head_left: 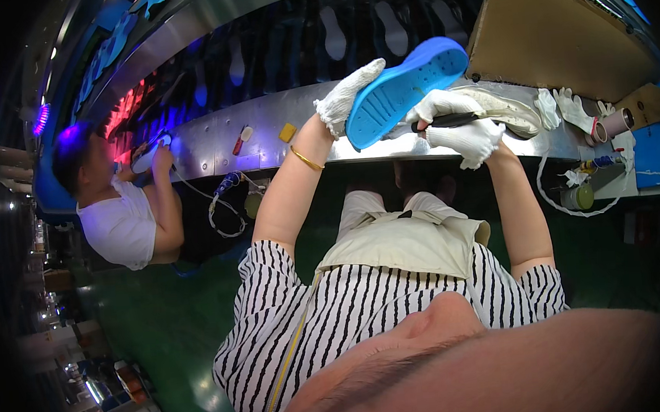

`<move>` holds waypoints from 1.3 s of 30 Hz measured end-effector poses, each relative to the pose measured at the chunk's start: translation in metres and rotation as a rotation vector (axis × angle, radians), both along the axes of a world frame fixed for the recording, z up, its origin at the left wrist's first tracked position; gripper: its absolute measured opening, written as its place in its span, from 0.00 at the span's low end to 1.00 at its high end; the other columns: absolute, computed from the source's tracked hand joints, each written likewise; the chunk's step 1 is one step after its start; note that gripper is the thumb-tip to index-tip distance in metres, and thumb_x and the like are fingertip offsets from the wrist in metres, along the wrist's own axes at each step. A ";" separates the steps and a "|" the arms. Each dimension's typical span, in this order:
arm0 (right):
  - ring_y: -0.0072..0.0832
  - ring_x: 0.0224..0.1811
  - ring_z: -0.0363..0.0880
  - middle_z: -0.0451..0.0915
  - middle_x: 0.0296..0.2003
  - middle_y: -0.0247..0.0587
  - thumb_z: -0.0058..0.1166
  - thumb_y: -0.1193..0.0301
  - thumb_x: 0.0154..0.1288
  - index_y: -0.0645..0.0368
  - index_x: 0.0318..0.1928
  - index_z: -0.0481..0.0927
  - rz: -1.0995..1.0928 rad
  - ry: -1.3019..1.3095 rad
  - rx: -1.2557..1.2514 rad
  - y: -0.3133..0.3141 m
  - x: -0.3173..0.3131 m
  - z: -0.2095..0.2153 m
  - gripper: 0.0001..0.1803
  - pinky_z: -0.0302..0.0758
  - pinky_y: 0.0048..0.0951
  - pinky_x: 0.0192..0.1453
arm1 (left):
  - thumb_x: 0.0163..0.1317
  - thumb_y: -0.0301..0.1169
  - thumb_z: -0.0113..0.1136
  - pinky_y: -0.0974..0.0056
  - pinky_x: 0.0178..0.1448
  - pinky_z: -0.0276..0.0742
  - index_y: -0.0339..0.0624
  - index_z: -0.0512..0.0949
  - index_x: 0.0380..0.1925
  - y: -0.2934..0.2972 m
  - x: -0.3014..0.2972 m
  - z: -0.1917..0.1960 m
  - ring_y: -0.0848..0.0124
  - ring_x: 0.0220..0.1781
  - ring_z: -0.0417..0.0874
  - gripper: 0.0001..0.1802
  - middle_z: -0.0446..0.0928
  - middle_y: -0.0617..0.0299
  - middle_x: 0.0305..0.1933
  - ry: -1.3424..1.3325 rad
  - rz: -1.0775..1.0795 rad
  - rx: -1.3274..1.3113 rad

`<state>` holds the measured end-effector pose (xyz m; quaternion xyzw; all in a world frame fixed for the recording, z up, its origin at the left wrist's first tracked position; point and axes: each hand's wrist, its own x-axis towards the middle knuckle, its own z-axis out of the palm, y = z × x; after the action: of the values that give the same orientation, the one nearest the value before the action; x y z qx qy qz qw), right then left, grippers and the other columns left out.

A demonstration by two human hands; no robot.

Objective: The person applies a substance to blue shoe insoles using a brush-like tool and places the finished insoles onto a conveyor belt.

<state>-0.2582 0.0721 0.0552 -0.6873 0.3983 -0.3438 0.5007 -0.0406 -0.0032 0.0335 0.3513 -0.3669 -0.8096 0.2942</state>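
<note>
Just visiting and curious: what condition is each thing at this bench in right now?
Blue shoe sole: lifted, tread side showing.
Left hand: gloved, gripping the sole's end.
Right hand: gloved, closed on a dark-handled tool.
Spare white gloves: lying unused on the metal bench.

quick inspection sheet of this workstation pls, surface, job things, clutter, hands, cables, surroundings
surface: curved metal bench along a conveyor of pale soles.
job's things: blue shoe sole, tread toward the camera; dark-handled tool; a white sole lies behind it on the bench.
clutter: spare white gloves, tape rolls, yellow block, red-handled tool.
grippers: left hand, gloved, holds the blue sole; right hand, gloved, grips the tool.
cables: white cord loops under the bench at right; another cable hangs near the co-worker.
surroundings: a co-worker in a white shirt at the bench, green floor, cardboard sheet.
</note>
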 end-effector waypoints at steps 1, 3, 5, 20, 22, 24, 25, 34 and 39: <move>0.22 0.38 0.77 0.79 0.35 0.38 0.55 0.77 0.50 0.63 0.34 0.77 -0.020 -0.121 0.003 0.004 0.008 -0.005 0.08 0.76 0.25 0.44 | 0.65 0.52 0.49 0.60 0.39 0.85 0.33 0.76 0.47 0.000 0.003 -0.007 0.62 0.36 0.85 0.29 0.80 0.46 0.41 0.080 0.049 0.030; 0.20 0.39 0.77 0.79 0.36 0.38 0.56 0.80 0.52 0.64 0.35 0.77 -0.103 -0.354 0.049 0.015 0.022 -0.015 0.08 0.77 0.24 0.43 | 0.67 0.51 0.48 0.59 0.41 0.85 0.33 0.75 0.48 0.003 -0.002 -0.010 0.60 0.37 0.85 0.29 0.80 0.46 0.42 0.293 0.065 0.089; 0.21 0.37 0.78 0.79 0.35 0.39 0.57 0.82 0.52 0.63 0.35 0.77 -0.076 -0.270 -0.241 0.024 0.030 -0.027 0.08 0.76 0.25 0.42 | 0.67 0.52 0.44 0.49 0.52 0.80 0.34 0.72 0.53 0.001 -0.005 -0.016 0.55 0.45 0.83 0.30 0.78 0.45 0.48 0.470 0.071 0.116; 0.25 0.34 0.79 0.79 0.32 0.37 0.60 0.82 0.50 0.60 0.34 0.78 -0.085 -0.188 -0.412 0.033 0.053 -0.011 0.09 0.75 0.27 0.41 | 0.67 0.57 0.36 0.47 0.59 0.73 0.36 0.66 0.60 0.033 -0.002 -0.035 0.52 0.51 0.79 0.36 0.74 0.45 0.55 0.681 0.198 0.084; 0.24 0.35 0.79 0.79 0.33 0.37 0.60 0.82 0.51 0.61 0.34 0.79 -0.105 -0.328 -0.157 0.029 0.048 -0.014 0.09 0.75 0.26 0.42 | 0.66 0.59 0.34 0.47 0.56 0.76 0.37 0.65 0.60 0.027 0.004 -0.053 0.51 0.49 0.79 0.38 0.74 0.46 0.54 0.632 0.286 0.111; 0.24 0.36 0.78 0.79 0.35 0.42 0.56 0.88 0.51 0.64 0.34 0.77 -0.322 -0.361 -0.423 0.012 0.038 -0.026 0.10 0.76 0.24 0.42 | 0.68 0.56 0.34 0.52 0.56 0.77 0.38 0.66 0.59 0.033 -0.008 -0.042 0.54 0.51 0.78 0.34 0.73 0.48 0.55 0.687 0.284 0.121; 0.25 0.36 0.78 0.79 0.35 0.42 0.57 0.87 0.50 0.64 0.34 0.77 -0.351 -0.281 -0.522 0.008 0.038 -0.021 0.10 0.75 0.24 0.42 | 0.68 0.55 0.34 0.53 0.56 0.77 0.39 0.66 0.59 0.037 -0.010 -0.041 0.55 0.51 0.78 0.33 0.73 0.48 0.55 0.692 0.291 0.125; 0.21 0.39 0.79 0.80 0.34 0.36 0.59 0.79 0.54 0.63 0.35 0.79 -0.137 -0.337 0.005 -0.001 0.022 -0.015 0.07 0.77 0.25 0.46 | 0.69 0.54 0.34 0.54 0.62 0.72 0.39 0.61 0.63 0.048 -0.003 -0.045 0.57 0.55 0.76 0.34 0.70 0.48 0.58 0.602 0.263 0.072; 0.25 0.37 0.81 0.81 0.34 0.38 0.60 0.80 0.54 0.62 0.35 0.79 -0.330 -0.502 -0.045 -0.047 -0.005 -0.024 0.07 0.78 0.26 0.47 | 0.65 0.63 0.33 0.41 0.60 0.71 0.39 0.53 0.68 0.060 -0.003 -0.028 0.41 0.59 0.71 0.43 0.64 0.40 0.63 0.642 0.023 0.021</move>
<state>-0.2637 0.0253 0.0314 -0.5177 0.3605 -0.5886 0.5055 -0.0440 0.0569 0.0059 0.0852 -0.2429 -0.8794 0.4005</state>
